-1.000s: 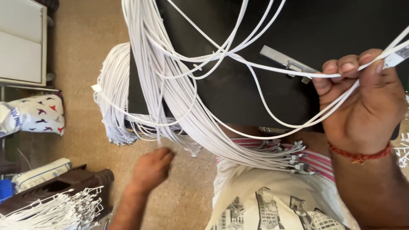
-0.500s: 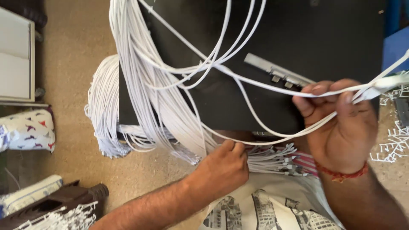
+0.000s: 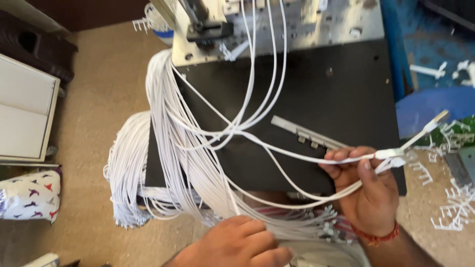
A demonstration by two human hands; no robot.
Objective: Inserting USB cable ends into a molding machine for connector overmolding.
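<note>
Right hand (image 3: 368,195): fingers closed around a few white cables (image 3: 307,159), pinched between thumb and forefinger just behind their plug ends (image 3: 435,121); red thread band at the wrist.
Left hand (image 3: 237,244): lies knuckles-up on the lower end of the cable bundle (image 3: 173,148); fingers curled, but whether they clamp any strand cannot be told, as the fingertips are hidden and the hand is cut off by the bottom edge.
Cable bundle: drapes from the metal fixture (image 3: 277,24) across the black plate (image 3: 336,89) and down over its left edge; loops hang toward the tan floor (image 3: 99,99).
Connector ends by the lap (image 3: 326,227): a small, crowded row; single plugs hard to separate.
Grey metal bar (image 3: 302,132): lies on the plate, its right end hidden behind the right hand's fingers.
Fixture: top cut off by the frame.
White plastic scraps (image 3: 450,217): scattered at right, shapes unclear.
Patterned bag (image 3: 29,195): far left, partly out of frame.
</note>
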